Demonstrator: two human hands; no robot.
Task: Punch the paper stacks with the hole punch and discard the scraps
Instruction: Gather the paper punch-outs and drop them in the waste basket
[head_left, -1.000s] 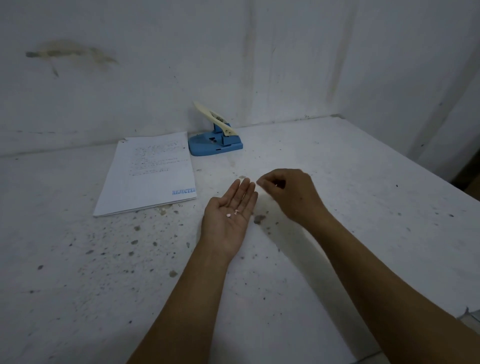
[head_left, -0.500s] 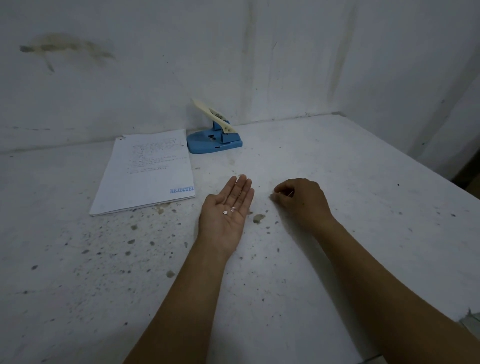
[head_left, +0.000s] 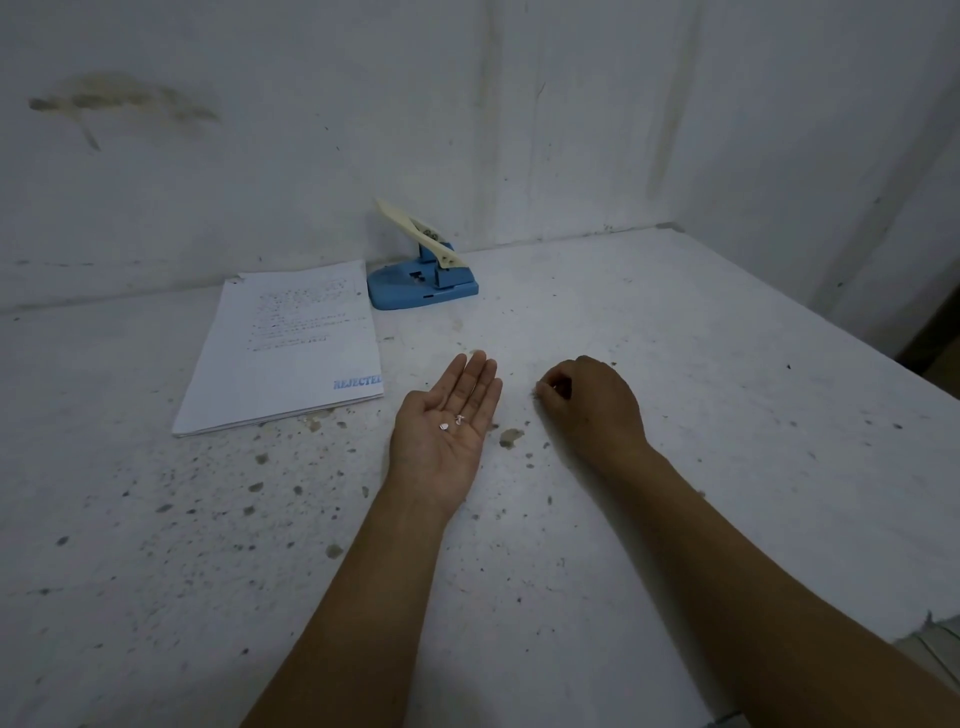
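Note:
My left hand (head_left: 447, 415) lies palm up on the white table (head_left: 727, 389), fingers flat, with a few small white paper scraps (head_left: 451, 423) resting in the palm. To its right my right hand (head_left: 592, 400) rests on the table with fingertips pinched together at the surface, apparently on a tiny scrap. A stack of printed paper (head_left: 291, 353) stamped "REJECTED" lies at the back left. The blue hole punch (head_left: 421, 270) with its cream lever raised stands by the wall, just right of the stack.
The table is speckled with dark spots and stains. White walls close off the back and right side. The table's right edge runs diagonally at the right, with a darker gap beyond.
My right hand has moved away from the left palm to the right and lowered its pinched fingers to the table. The left hand has stayed palm up with the scraps.

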